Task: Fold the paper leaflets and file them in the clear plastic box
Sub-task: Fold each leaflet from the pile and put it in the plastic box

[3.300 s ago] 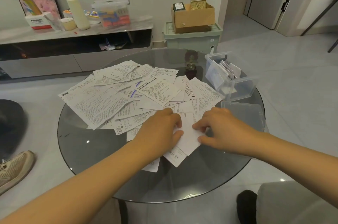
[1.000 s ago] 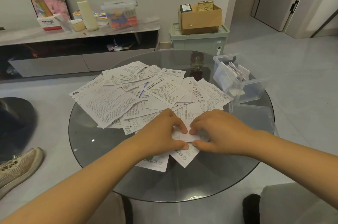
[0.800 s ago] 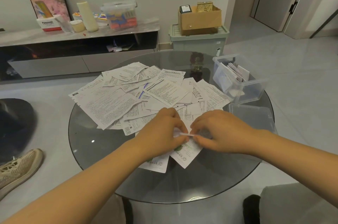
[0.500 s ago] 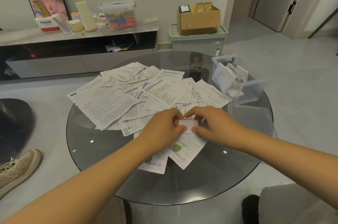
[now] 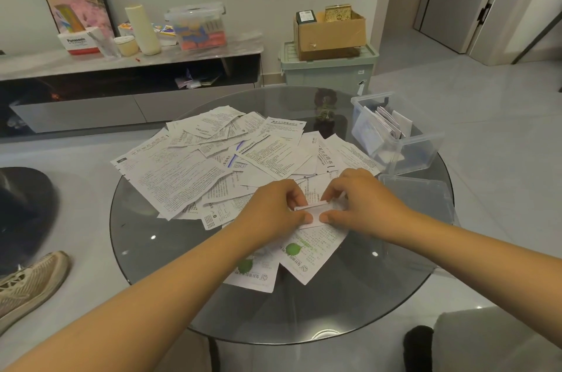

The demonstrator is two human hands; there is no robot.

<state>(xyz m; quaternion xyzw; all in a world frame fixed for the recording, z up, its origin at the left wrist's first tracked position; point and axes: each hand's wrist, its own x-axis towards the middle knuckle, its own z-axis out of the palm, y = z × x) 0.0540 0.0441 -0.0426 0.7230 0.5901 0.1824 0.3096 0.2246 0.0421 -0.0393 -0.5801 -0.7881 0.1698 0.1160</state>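
Observation:
A small folded white leaflet (image 5: pixel 313 213) sits between my two hands at the near middle of the round glass table (image 5: pixel 146 238). My left hand (image 5: pixel 273 210) pinches its left end with thumb and curled fingers. My right hand (image 5: pixel 359 204) pinches its right end the same way. Both hands lie over two flat leaflets with green marks (image 5: pixel 307 253). A wide heap of unfolded printed leaflets (image 5: pixel 213 165) covers the table's far left and middle. The clear plastic box (image 5: pixel 422 143) stands at the far right of the table with several folded leaflets upright inside.
The box's clear lid (image 5: pixel 416 198) lies flat just right of my right hand. A low cabinet (image 5: pixel 121 92) with clutter, a green storage bin (image 5: pixel 328 70) and a cardboard box stand behind the table. A shoe (image 5: pixel 27 286) is on the floor at left.
The leaflet between my hands has been folded from a larger sheet into a small narrow packet. Both hands drew together and shifted slightly up the table with it.

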